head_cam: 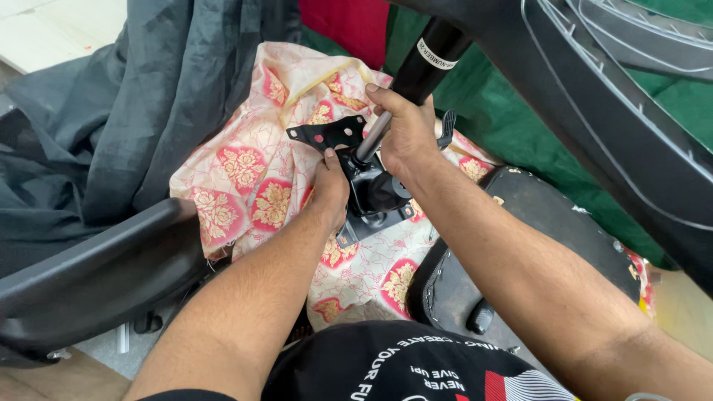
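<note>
Setting: Cluttered work spot with no bench in view; draped cloths fill the space, and every place below is given relative to the black mechanism plate (364,189) at the middle.
Dark grey cloth (111,111): largest thing, heaped to the upper left of the plate.
Green cloth (520,126): spread to the upper right, behind the plate.
Chair shell (631,111): black moulded plastic, arching across the far upper right.
Chair armrest (96,267): black, curved, low and to the left.
Black seat cushion (535,245): lying to the lower right, just beside the plate.
Floral cloth (252,186): cream with pink and gold medallions, directly under the plate.
Gas cylinder (416,74): black tube with a white label band and a bare steel rod at its lower end; it slants up and right, and the rod end sits in the plate's central socket.
Mechanism plate: black stamped steel, 1 flat wing with holes pointing up-left, a small lever (447,128) to the right.
Left hand (329,186): grip closed on the plate's left edge, steadying it.
Right hand (405,134): grip wrapped tight around the rod where it meets the plate.
Progress: judging by this, cylinder and plate are joined; whether fully seated I cannot tell, and the cushion and shell lie apart from them.
</note>
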